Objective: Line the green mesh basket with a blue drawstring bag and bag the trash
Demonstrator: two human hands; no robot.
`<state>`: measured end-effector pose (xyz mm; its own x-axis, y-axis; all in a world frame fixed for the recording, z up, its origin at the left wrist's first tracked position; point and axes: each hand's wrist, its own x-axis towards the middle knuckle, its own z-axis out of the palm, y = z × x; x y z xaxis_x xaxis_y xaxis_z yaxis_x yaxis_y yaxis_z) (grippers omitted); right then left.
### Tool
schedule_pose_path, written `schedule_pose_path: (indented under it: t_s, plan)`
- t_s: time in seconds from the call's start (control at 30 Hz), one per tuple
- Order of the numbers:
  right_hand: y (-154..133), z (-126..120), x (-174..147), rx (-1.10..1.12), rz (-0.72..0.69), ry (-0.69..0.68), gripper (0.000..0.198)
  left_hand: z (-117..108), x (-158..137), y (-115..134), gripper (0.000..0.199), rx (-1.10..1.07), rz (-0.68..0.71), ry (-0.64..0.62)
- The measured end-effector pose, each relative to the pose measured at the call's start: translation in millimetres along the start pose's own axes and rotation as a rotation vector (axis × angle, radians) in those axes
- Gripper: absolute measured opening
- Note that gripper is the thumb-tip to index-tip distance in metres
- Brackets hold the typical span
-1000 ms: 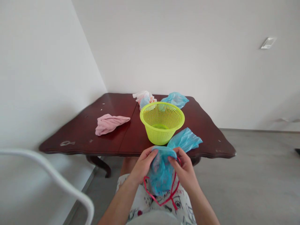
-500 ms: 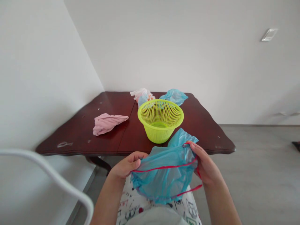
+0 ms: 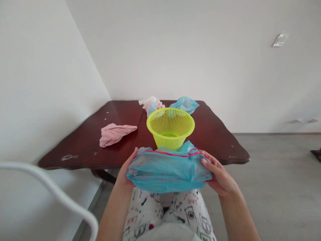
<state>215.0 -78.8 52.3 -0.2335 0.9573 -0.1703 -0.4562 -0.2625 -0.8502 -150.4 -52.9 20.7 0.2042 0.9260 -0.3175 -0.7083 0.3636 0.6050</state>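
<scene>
The left hand (image 3: 126, 172) and right hand (image 3: 220, 175), both partly curled, are gripping opposite ends of the blue bag (image 3: 168, 174), whose long axis is running left to right between them, on the near side of the lime-green basket (image 3: 167, 143).

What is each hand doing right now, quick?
Left hand: holding one end of the blue plastic bag.
Right hand: holding the same bag's opposite end.
</scene>
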Motion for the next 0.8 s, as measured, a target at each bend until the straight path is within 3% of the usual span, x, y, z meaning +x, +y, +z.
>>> schedule_pose_path:
  t_s: [0.13, 0.23, 0.3, 0.37, 0.5, 0.63, 0.73, 0.8]
  plan:
    - [-18, 5, -6, -0.071, -0.026, 0.030, 0.052, 4, -15, 13, 0.077, 0.355, 0.072, -0.201]
    - [-27, 22, -8, -0.301, -0.072, -0.039, 0.052, 19, -26, 12, 0.071, 0.796, 0.296, -0.239]
    - [-30, 40, -7, -0.471, -0.120, -0.130, 0.049, 36, -32, 3, 0.074, 0.942, 0.396, -0.292]
    - [-31, 58, -5, -0.577, -0.190, -0.212, 0.047, 53, -36, -9, 0.077, 0.966, 0.381, -0.372]
    - [-38, 76, -7, -0.656, -0.329, -0.192, 0.042, 73, -38, -21, 0.030, 0.994, 0.202, -0.506]
    - [-57, 67, -15, -0.712, -0.380, -0.098, 0.038, 62, -36, -13, 0.042, 0.883, 0.039, -0.593]
    - [-72, 54, -21, -0.868, -0.391, -0.090, 0.030, 48, -37, -1, 0.055, 0.709, 0.074, -0.510]
    - [-83, 44, -23, -1.001, -0.387, -0.121, 0.014, 44, -40, 11, 0.066, 0.596, 0.104, -0.468]
